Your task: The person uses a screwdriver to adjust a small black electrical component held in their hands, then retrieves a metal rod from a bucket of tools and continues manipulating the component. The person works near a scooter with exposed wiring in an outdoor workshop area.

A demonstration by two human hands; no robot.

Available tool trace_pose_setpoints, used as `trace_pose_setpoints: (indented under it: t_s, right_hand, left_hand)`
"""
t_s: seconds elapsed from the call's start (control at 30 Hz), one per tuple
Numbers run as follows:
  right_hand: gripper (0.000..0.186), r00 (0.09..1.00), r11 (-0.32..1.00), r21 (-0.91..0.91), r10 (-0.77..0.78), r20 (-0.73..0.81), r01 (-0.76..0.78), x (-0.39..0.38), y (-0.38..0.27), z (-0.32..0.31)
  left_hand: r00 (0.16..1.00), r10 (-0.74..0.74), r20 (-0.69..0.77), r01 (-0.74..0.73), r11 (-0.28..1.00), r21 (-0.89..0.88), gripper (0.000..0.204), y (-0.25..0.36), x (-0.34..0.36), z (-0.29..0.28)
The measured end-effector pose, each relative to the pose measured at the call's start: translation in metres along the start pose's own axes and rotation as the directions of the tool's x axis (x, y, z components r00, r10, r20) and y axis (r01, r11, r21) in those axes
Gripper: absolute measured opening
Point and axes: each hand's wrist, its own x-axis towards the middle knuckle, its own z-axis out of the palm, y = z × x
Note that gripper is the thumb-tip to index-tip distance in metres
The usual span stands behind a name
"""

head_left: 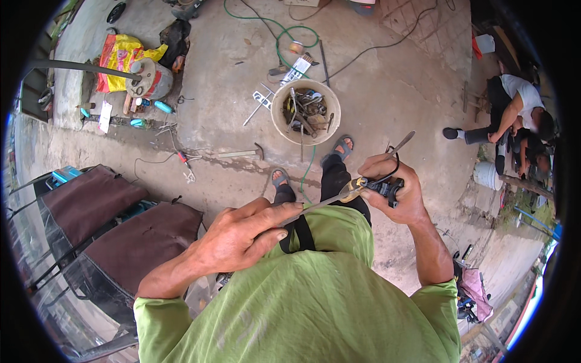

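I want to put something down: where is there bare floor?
Bare concrete lies between the bucket and the seated person; another patch lies beyond the hammer, right of the drum. It is crowded around the yellow bag and just beyond the bucket.

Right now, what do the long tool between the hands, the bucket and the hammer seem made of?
Long tool: probably metal, dull grey, judging by its thin, straight shaft. Bucket: likely plastic, matt cream, smooth rounded rim. Hammer: pale handle suggests wood, dark head metal; finish unclear.
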Motion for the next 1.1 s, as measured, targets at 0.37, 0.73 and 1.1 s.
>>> trace_pose_setpoints:
  t_s: [0.37, 0.73, 1.1]
  right_hand:
    - [0.030, 0.930, 0.948, 0.113, 0.314, -0.189, -0.297, -0.023, 0.035, -0.019]
    - [0.042, 0.851, 0.869, 0.090, 0.495, -0.176, -0.487, -0.050, 0.130, -0.081]
    - [0.036, 0.762, 0.782, -0.006, 0.605, -0.229, -0.623, -0.084, 0.212, -0.126]
  left_hand:
    - [0.922, -0.348, -0.170, 0.375, 0.912, 0.165, 0.046, -0.217, 0.141, 0.065]
    - [0.942, -0.315, -0.113, 0.310, 0.697, 0.647, 0.030, -0.430, 0.359, 0.178]
    - [0.811, -0.581, 0.062, 0.537, 0.783, 0.314, 0.046, -0.553, 0.492, 0.244]
